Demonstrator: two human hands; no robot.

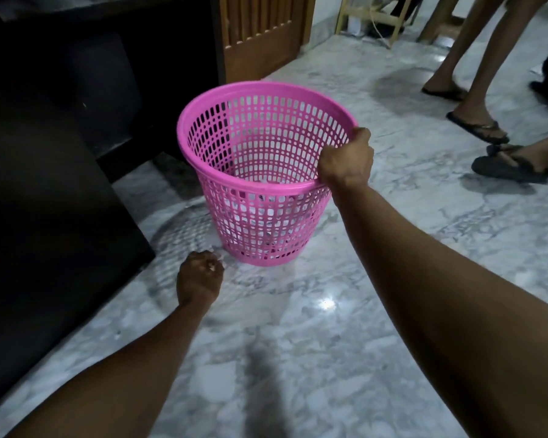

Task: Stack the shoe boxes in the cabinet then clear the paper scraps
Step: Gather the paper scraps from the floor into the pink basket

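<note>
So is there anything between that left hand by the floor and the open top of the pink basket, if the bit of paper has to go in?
Nothing visible blocks it. The left hand, fingers curled round something small and pale, is low beside the base of the pink basket. The basket's mouth is open, and the right hand grips only its right rim, leaving most of the opening free.

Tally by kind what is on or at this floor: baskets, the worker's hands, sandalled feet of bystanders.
Pink basket: 1
Worker's hands: 2, right hand gripping the basket rim, left hand pinching something small and pale
Sandalled feet: 3 visible
Total: 6
</note>
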